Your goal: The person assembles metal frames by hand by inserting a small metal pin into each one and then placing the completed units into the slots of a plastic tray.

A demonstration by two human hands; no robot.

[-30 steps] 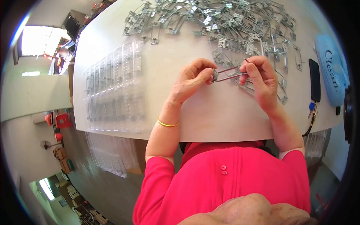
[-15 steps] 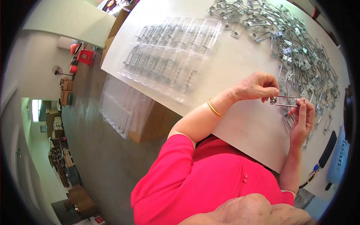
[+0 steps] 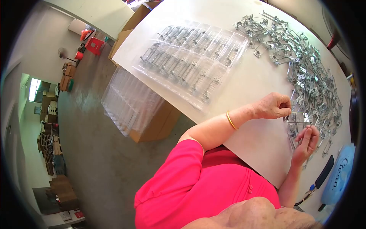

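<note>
My left hand (image 3: 272, 106), a yellow bangle (image 3: 231, 120) on its wrist, pinches the left end of a metal wire bracket (image 3: 299, 117). The bracket has two parallel rods and a small plate at its right end. Just below that plate is my right hand (image 3: 306, 143), fingers closed together on a thin metal piece (image 3: 315, 123) that is partly hidden. A pile of similar metal brackets (image 3: 310, 72) lies beyond both hands. Clear plastic trays (image 3: 190, 61) with rows of metal brackets in their compartments rest on the white table (image 3: 251, 80).
Stacked clear trays (image 3: 131, 97) stand on a cardboard box (image 3: 154, 124) beside the table. At the right edge are a blue "Clean" package (image 3: 339, 173), a black flat object (image 3: 325, 171) and a cord with a blue tag. A red stool (image 3: 94, 45) stands farther off.
The view has shifted, with the trays appearing farther right. My right hand has come away from the bracket's right end, whose plate now shows; my left hand still holds the other end.
</note>
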